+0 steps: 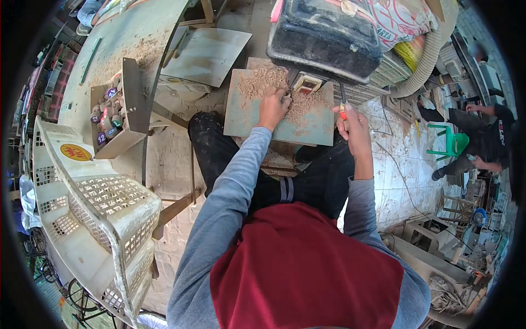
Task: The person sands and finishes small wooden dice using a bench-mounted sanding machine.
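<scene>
My left hand (272, 109) is at the middle of a pale green board (285, 131), its fingers closed by a dark machine part; what they hold is too small to name. My right hand (355, 129) is wrapped round the red and orange handle of a tool (343, 109) whose dark shaft points up toward the machine. Wood shavings (257, 82) lie over the board around my left hand. Above it stands a black machine housing (326, 41), with a small red and cream part (308, 84) at its lower edge.
A wooden box (133, 109) of round numbered pieces stands on the green table (82, 60) at left. Below it is a white plastic crate (109, 197). A grey hose (424, 68) curves at upper right. Another person (482, 134) sits far right near a green stool (453, 142).
</scene>
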Motion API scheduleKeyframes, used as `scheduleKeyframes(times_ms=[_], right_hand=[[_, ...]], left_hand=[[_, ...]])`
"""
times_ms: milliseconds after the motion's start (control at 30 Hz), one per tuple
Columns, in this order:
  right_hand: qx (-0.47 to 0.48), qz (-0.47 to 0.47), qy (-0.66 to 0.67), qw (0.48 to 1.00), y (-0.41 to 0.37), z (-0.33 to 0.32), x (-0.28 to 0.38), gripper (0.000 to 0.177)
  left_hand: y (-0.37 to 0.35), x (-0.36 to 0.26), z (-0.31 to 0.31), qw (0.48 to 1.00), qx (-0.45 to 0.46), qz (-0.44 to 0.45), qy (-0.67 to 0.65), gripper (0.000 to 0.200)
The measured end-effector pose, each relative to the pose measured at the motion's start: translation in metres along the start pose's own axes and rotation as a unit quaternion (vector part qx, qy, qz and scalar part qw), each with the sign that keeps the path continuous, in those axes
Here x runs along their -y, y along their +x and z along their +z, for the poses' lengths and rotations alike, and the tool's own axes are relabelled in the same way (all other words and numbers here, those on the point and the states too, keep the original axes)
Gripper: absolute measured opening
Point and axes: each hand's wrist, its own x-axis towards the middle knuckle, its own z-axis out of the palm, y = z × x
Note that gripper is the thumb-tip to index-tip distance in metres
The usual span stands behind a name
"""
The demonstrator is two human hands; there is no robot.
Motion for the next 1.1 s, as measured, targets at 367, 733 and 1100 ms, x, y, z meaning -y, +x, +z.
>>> scheduleKeyframes(times_ms=[367, 733, 1100], right_hand=[[0.001, -0.020, 0.062, 0.998, 0.001, -0.001, 0.007, 0.041], [0.012, -0.019, 0.079, 0.997, 0.001, 0.002, 0.013, 0.038], [-0.015, -0.025, 0.129, 0.991, -0.005, 0.005, 0.026, 0.039]], left_hand=[[0.005, 0.012, 0.008, 0.999, -0.012, 0.032, -0.025, 0.024], [0.012, 0.027, 0.011, 0.994, 0.054, 0.002, -0.090, 0.030], [0.004, 0.030, 0.013, 0.992, 0.023, 0.052, -0.109, 0.028]])
